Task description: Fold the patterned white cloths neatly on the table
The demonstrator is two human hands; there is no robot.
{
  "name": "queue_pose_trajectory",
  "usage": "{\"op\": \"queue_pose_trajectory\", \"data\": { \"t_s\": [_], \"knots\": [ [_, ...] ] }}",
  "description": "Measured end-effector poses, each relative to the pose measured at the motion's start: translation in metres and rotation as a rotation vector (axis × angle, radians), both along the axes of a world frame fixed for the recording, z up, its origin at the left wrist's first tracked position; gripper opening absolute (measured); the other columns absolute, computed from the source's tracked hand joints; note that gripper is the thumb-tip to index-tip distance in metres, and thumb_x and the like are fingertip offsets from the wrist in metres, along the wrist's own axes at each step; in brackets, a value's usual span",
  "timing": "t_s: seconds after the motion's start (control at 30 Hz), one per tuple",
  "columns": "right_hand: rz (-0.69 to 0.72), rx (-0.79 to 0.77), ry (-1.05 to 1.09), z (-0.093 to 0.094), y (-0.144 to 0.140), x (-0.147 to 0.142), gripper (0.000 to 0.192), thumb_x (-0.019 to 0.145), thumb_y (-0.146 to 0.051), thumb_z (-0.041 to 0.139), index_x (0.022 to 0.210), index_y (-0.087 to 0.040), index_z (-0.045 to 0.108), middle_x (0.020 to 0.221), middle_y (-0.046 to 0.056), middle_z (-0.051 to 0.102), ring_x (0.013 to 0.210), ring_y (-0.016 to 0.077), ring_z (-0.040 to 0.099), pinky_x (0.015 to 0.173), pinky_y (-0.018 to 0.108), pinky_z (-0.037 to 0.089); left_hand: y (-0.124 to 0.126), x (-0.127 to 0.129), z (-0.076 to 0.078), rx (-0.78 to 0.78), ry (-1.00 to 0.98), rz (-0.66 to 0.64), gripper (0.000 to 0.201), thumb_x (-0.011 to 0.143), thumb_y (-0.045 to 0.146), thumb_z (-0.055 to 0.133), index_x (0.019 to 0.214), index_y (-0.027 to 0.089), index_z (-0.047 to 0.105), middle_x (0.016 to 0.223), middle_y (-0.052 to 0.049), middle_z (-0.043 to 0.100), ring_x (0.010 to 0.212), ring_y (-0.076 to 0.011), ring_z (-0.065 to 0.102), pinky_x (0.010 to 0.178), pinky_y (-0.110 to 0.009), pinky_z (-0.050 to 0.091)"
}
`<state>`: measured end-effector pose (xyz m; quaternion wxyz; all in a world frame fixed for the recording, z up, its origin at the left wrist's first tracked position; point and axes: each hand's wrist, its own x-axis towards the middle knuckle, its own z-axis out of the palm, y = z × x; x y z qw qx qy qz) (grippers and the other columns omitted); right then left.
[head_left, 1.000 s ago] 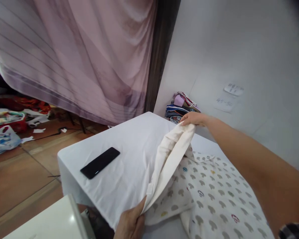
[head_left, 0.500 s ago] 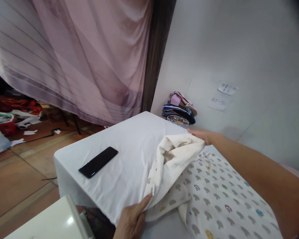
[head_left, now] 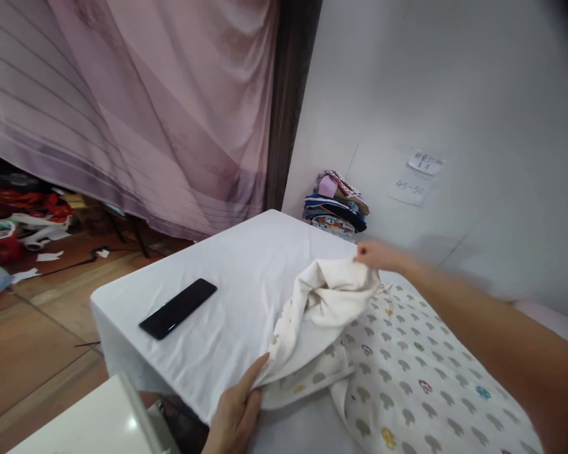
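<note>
A white garment printed with grey and coloured mushrooms is spread over the right part of the table; its exact kind cannot be told. Its upper left end is raised into a loose opening that shows the plain cream inside. At the lower left of that opening, my left hand pinches the edge between thumb and fingers. My right hand grips the far edge, fingers closed on the cloth and the forearm reaching over the printed part. A fold of the garment hangs between the two hands.
A black phone lies on the white-covered table. Folded clothes are stacked by the wall at the far corner. A pale box-like surface stands at lower left. A pink curtain hangs behind; paper notes are on the wall.
My right hand has moved slightly left along the garment's far edge, now with curled fingers. The opening sags more, and the whole view has shifted slightly.
</note>
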<state>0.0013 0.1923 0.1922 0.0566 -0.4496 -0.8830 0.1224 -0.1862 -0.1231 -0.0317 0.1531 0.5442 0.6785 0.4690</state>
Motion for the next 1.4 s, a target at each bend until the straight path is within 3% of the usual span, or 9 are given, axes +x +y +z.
{"op": "queue_pose_trajectory", "data": {
  "t_s": [0.1, 0.17, 0.37, 0.57, 0.67, 0.87, 1.03, 1.17, 1.4],
  "knots": [
    [0.026, 0.664, 0.179, 0.049, 0.009, -0.016, 0.012, 0.079, -0.021, 0.046, 0.076, -0.016, 0.056, 0.077, 0.007, 0.058, 0.076, 0.0181, 0.052, 0.065, 0.026, 0.037, 0.004, -0.005, 0.003, -0.004, -0.163, 0.147, 0.043, 0.086, 0.035, 0.038, 0.122, 0.017, 0.052, 0.099, -0.004, 0.067, 0.072, -0.0139, 0.064, 0.063, -0.02, 0.052],
    [0.002, 0.83, 0.225, 0.072, 0.016, -0.022, 0.015, 0.082, -0.021, 0.043, 0.086, -0.016, 0.056, 0.085, 0.009, 0.059, 0.081, 0.0199, 0.053, 0.068, 0.028, 0.037, 0.007, -0.011, 0.012, 0.005, -0.241, 0.197, 0.046, 0.085, 0.039, 0.039, 0.123, 0.016, 0.052, 0.08, -0.002, 0.068, 0.054, -0.0115, 0.058, 0.05, -0.02, 0.049],
    [-0.001, 0.678, -0.1, 0.077, 0.031, -0.025, 0.02, 0.078, -0.016, 0.048, 0.094, -0.017, 0.06, 0.091, 0.01, 0.062, 0.08, 0.0202, 0.058, 0.066, 0.028, 0.041, 0.007, -0.036, 0.04, 0.044, -0.236, 0.315, 0.05, 0.08, 0.043, 0.042, 0.121, 0.017, 0.053, 0.057, 0.004, 0.059, 0.045, -0.0113, 0.053, 0.047, -0.021, 0.047],
    [-0.294, -0.058, 0.369, 0.065, 0.028, -0.037, 0.029, 0.08, -0.011, 0.048, 0.108, -0.015, 0.055, 0.052, 0.0, 0.057, 0.045, 0.012, 0.055, 0.046, 0.021, 0.044, 0.006, -0.061, 0.04, -0.054, -0.149, 0.351, 0.043, 0.078, 0.042, 0.04, 0.113, 0.022, 0.056, 0.053, 0.005, 0.056, 0.05, -0.0143, 0.055, 0.052, -0.023, 0.047],
    [-0.322, -0.256, 0.623, 0.063, 0.027, -0.047, 0.026, 0.08, -0.008, 0.048, 0.105, -0.012, 0.054, 0.053, 0.0, 0.058, 0.041, 0.0107, 0.055, 0.042, 0.02, 0.045, 0.011, -0.073, 0.043, -0.083, -0.054, 0.417, 0.036, 0.076, 0.04, 0.042, 0.104, 0.024, 0.059, 0.058, 0.003, 0.059, 0.056, -0.0161, 0.058, 0.054, -0.024, 0.044],
    [-0.201, -0.31, 1.037, 0.062, 0.045, -0.083, 0.021, 0.078, -0.003, 0.043, 0.092, -0.012, 0.055, 0.063, 0.003, 0.061, 0.053, 0.0117, 0.061, 0.048, 0.021, 0.05, 0.055, -0.101, 0.053, 0.186, -0.235, 0.696, 0.03, 0.074, 0.041, 0.047, 0.092, 0.02, 0.06, 0.078, -0.001, 0.062, 0.072, -0.0171, 0.056, 0.063, -0.025, 0.044],
    [-0.123, -0.259, 1.208, 0.054, 0.072, -0.133, 0.024, 0.077, -0.001, 0.039, 0.09, -0.013, 0.056, 0.071, 0.001, 0.06, 0.06, 0.0091, 0.06, 0.058, 0.023, 0.052, 0.109, -0.12, 0.041, 0.377, -0.511, 0.919, 0.029, 0.073, 0.033, 0.051, 0.096, 0.017, 0.058, 0.09, -0.003, 0.061, 0.083, -0.0164, 0.055, 0.078, -0.029, 0.043],
    [-0.13, -0.248, 1.154, 0.03, 0.096, -0.167, 0.027, 0.075, -0.002, 0.04, 0.093, -0.014, 0.057, 0.083, 0.004, 0.061, 0.067, 0.0098, 0.061, 0.06, 0.024, 0.052, 0.127, -0.123, 0.028, 0.304, -0.464, 0.878, 0.024, 0.075, 0.029, 0.048, 0.095, 0.017, 0.057, 0.087, -0.002, 0.06, 0.083, -0.0164, 0.055, 0.078, -0.029, 0.042],
    [-0.143, -0.242, 1.065, -0.024, 0.134, -0.204, 0.028, 0.076, -0.007, 0.042, 0.096, -0.015, 0.059, 0.094, 0.005, 0.062, 0.078, 0.0113, 0.061, 0.064, 0.024, 0.052, 0.118, -0.123, 0.026, 0.241, -0.295, 0.883, 0.027, 0.08, 0.036, 0.046, 0.098, 0.019, 0.057, 0.086, -0.001, 0.061, 0.08, -0.0161, 0.054, 0.074, -0.027, 0.042]
  ]
}}
